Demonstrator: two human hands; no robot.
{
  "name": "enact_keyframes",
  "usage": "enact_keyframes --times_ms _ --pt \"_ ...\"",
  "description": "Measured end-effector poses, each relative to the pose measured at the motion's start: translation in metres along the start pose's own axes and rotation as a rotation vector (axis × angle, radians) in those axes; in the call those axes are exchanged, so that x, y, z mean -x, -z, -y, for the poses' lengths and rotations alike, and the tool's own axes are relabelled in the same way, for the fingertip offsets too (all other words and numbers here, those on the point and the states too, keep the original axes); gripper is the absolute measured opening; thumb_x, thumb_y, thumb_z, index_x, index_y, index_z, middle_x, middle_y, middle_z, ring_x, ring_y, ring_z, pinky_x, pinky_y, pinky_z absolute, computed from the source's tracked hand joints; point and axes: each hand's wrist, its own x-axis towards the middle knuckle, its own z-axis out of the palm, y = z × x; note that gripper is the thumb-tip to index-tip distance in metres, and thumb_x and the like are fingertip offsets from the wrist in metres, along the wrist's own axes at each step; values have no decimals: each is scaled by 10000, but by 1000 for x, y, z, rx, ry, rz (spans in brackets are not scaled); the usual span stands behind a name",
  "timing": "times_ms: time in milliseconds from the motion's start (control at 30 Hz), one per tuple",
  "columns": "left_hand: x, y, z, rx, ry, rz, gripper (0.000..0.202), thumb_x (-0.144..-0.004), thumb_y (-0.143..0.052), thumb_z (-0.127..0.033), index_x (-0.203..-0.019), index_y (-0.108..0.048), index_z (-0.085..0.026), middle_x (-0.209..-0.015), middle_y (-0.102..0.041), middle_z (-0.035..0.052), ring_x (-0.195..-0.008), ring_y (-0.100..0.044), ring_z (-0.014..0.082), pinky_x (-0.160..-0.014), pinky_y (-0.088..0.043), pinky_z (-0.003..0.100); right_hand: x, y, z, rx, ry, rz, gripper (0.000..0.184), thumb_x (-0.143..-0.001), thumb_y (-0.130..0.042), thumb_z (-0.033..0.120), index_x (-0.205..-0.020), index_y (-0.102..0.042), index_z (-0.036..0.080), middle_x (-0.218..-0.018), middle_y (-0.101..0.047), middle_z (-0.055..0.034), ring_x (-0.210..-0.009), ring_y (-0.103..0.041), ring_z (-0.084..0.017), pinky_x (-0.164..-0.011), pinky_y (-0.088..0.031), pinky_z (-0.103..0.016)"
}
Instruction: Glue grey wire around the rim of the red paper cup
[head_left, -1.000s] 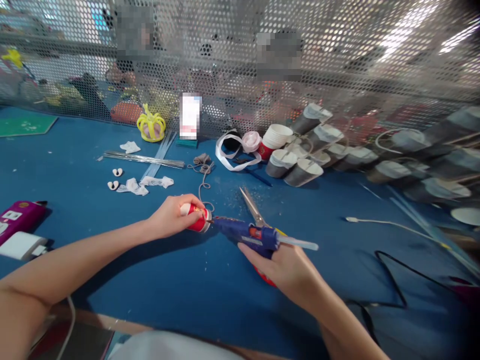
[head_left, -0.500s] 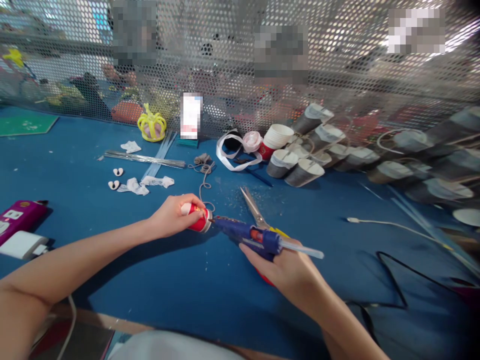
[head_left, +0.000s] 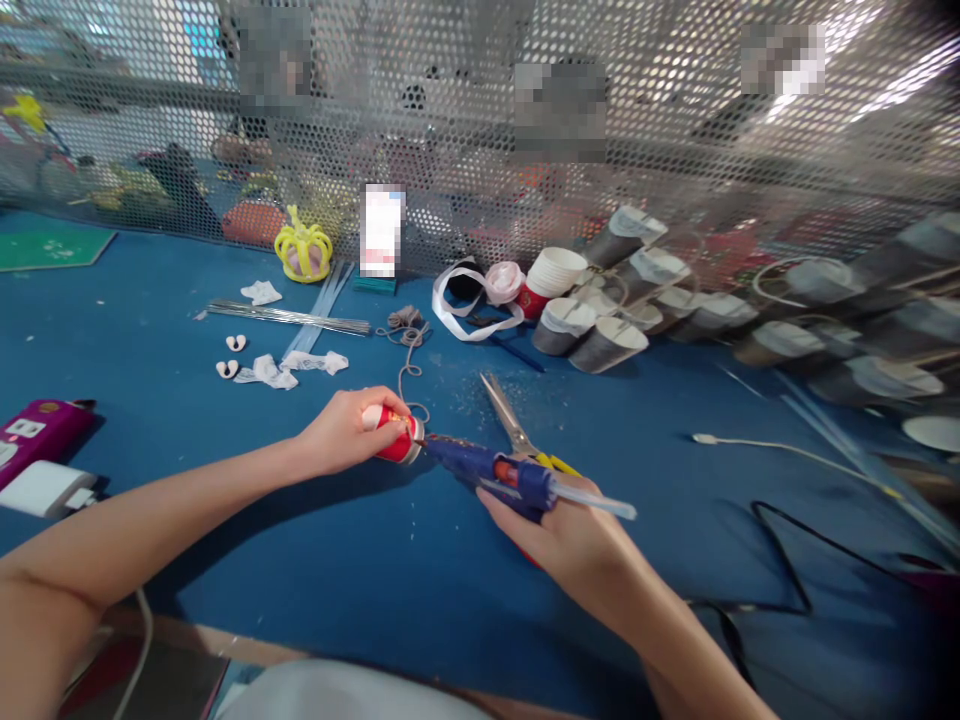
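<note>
My left hand (head_left: 351,430) is closed round a red and white paper cup (head_left: 397,447) that lies on its side, its rim facing right. In my right hand (head_left: 574,525) I grip a blue hot glue gun (head_left: 487,468), a clear glue stick (head_left: 600,500) jutting from its back. The gun's nozzle points left and is at the cup's rim; whether they touch I cannot tell. Grey cord (head_left: 411,365) runs from a small bundle down to behind the cup. Scissors (head_left: 510,418) lie just beyond the gun, partly hidden by it and my right hand.
Stacked paper cups (head_left: 555,270) and several grey-wrapped cups (head_left: 609,345) stand back right. White ribbon (head_left: 442,315), metal wires (head_left: 289,317), lace pieces (head_left: 270,373) and a yellow crown-shaped piece (head_left: 304,250) lie farther back. A purple power strip (head_left: 45,430) is at left, a black cable (head_left: 784,560) at right.
The glue gun has shifted slightly left along the cup's rim, its glue stick moving left with it. My left hand and the cup have stayed nearly still.
</note>
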Motion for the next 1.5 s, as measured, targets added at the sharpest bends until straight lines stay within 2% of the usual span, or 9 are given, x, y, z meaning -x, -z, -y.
enact_keyframes --times_ms 467,800,1000,1500 --pt "0 -1 2 11 -18 -9 159 -739 -541 -251 -828 -629 -154 -795 -681 32 -682 -604 137 -588 -452 212 -2 -2 -1 -2 -39 4 183 -730 -484 355 -662 -577 213 -616 -650 -27 -618 -618 -202 -474 -442 -247" --pt "2 -1 1 -15 -30 -15 155 -733 -530 -235 -824 -630 -162 -771 -678 19 -668 -604 132 -562 -440 198 -3 -3 -3 39 -3 -59 167 -721 -502 348 -635 -546 212 -558 -615 -7 -523 -580 -177 -486 -445 -245" --pt "1 -2 0 -27 -14 -22 145 -729 -538 -223 -820 -634 -164 -781 -683 18 -669 -605 131 -573 -443 203 -1 -1 -2 11 -6 -3 166 -725 -487 341 -633 -555 220 -584 -629 -15 -546 -589 -177 -484 -444 -239" --pt "4 -2 2 -25 -58 -13 155 -735 -530 -236 -832 -628 -164 -758 -683 14 -627 -599 118 -567 -442 199 -4 -3 -4 49 0 -35 159 -734 -496 333 -665 -562 206 -608 -647 -14 -548 -612 -185 -515 -461 -250"
